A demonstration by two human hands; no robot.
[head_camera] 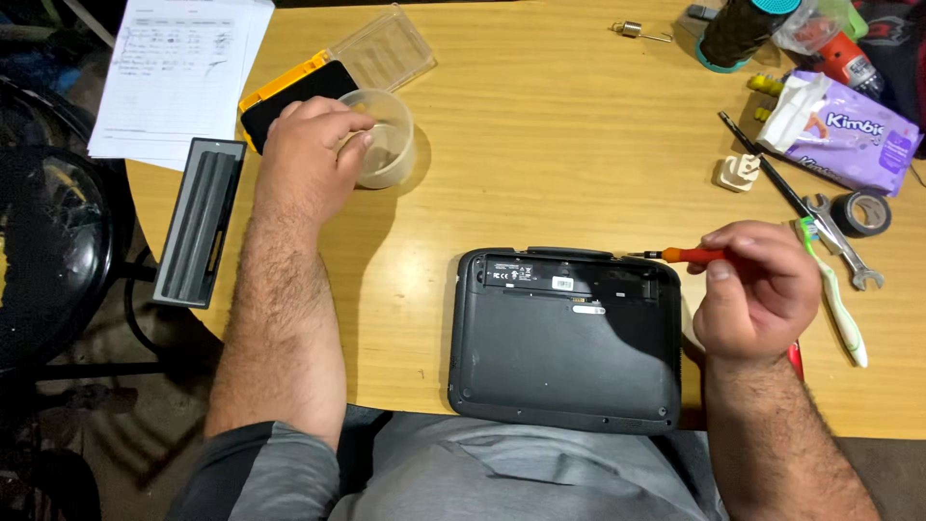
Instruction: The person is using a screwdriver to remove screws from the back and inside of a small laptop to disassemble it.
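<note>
Head view: left hand [307, 154] curled over rim of clear plastic cup [386, 140], toward tabletop's [540, 135] far left corner. Right hand [757, 289] pinching orange-handled screwdriver [680, 255], tip over black laptop [564, 338] lying underside-up at near edge. Wrench [844, 249], toothbrush [834, 294] just beside.

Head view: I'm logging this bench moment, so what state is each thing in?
Laptop: closed, underside up.
Screwdriver: held in right hand, tip over the laptop's back edge.
Plastic cup: upright, left hand on its rim.
Clear-lidded case: open.
Wrench: lying flat, untouched.
</note>
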